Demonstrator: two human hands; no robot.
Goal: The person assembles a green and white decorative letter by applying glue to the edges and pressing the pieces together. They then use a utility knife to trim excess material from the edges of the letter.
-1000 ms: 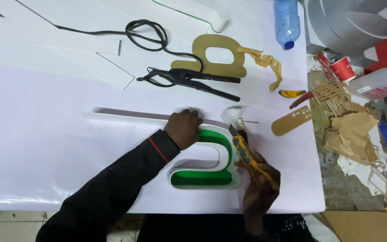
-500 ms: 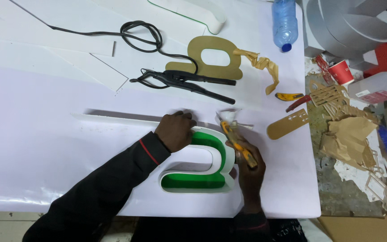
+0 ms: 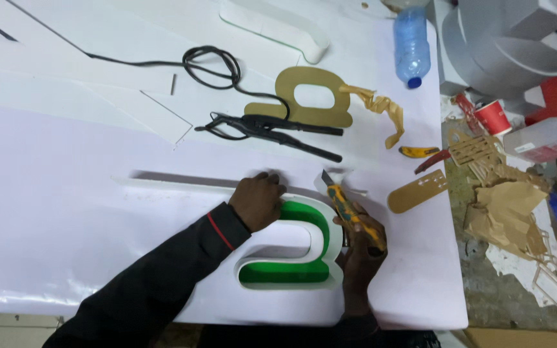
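Far left: only bare white sheet (image 3: pixel 53 212) covering the table. Higher up, toward the upper left of the frame, a black cord (image 3: pixel 207 64) curled in a loop.

Lower middle: left hand (image 3: pixel 257 201) pressed flat on the top curve of the big green letter (image 3: pixel 291 248), fingers spread and closed around nothing (likely to keep the letter from sliding). White wall running round the green face; long white strip (image 3: pixel 182 183) trailing away to the left from under that hand.

Above, in the middle: black tongs (image 3: pixel 272 129) lying on the sheet, beside a gold letter (image 3: pixel 307 96) laid flat.

Just right of the green letter: right hand (image 3: pixel 362 241) wrapped tight round a yellow knife (image 3: pixel 349 211), blade tip pointing up at the white wall's top corner, probably for trimming there.

Upper right: blue bottle (image 3: pixel 412 42) on its side. Further right: red cup (image 3: pixel 492 118) and brown paper scraps (image 3: pixel 504 212), pushed off the work space.
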